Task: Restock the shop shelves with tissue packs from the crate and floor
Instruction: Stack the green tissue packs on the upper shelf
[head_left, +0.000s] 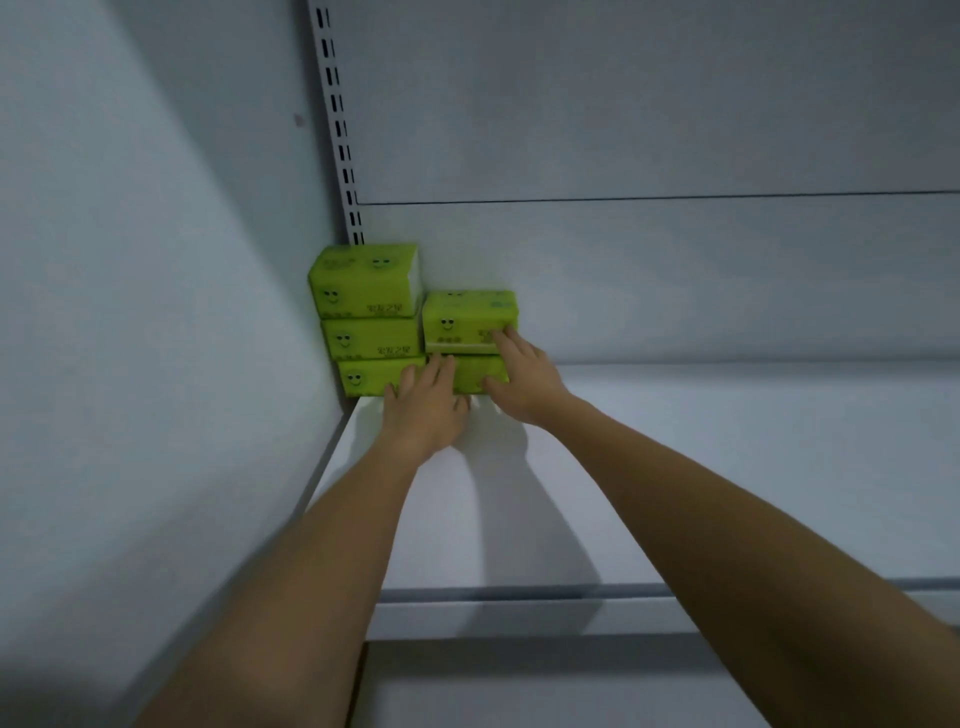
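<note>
- Here, the tissue packs (366, 338) stand in the back-left corner of the shelf (675, 467). There is a left column of three and a right column of two, the columns touching, printed fronts facing out.
- The left hand (426, 400) lies flat across the seam between the two bottom packs. Its grip is apart, with straight fingers pressing and clamped on nothing.
- The right hand (519, 379) has its fingertips on the lower right corner of the upper right pack (467, 317) and its thumb near the lower right pack (478, 371). Its grip also looks apart, pushing rather than holding.
- Judging by this, the step in hand is squaring the stacks back against the back panel (675, 286).
- What could go wrong:
  - The packs are soft, so an uneven push may skew one and leave the next layer on a slanted base.
  - The right column has no support on its open right side, so a sideways shove from the left hand could slide it along the shelf.
  - Pushing only the bottom row could leave the top left pack (363, 280) leaning forward, so that it tips off.
- Further out, the side wall (156, 312) and the slotted upright (337, 130) close the corner. Neither the crate nor the floor is in view.
</note>
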